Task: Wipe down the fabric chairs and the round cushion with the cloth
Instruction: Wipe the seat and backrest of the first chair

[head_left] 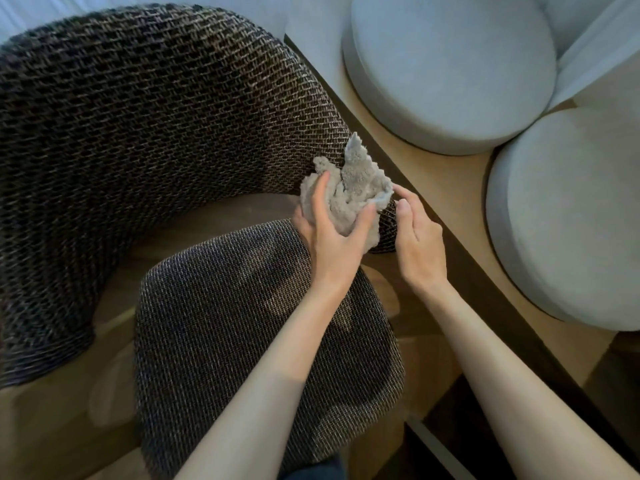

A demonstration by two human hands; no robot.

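A dark woven fabric chair [138, 109] fills the left of the view, with its curved backrest wrapping around a woven seat pad [242, 323]. A crumpled beige cloth [353, 188] sits at the right end of the backrest. My left hand [332, 233] grips the cloth from below, with thumb and fingers wrapped around it. My right hand [415, 233] pinches the cloth's right edge with thumb and fingertips. A pale grey round cushion [450, 71] lies at the upper right, and a second round cushion [568, 216] lies below it at the right.
The round cushions rest on a light wooden bench [446, 188] that runs diagonally beside the chair. The chair's wooden frame [214, 209] shows between backrest and seat pad. A dark floor gap [460, 431] lies under the bench at the lower right.
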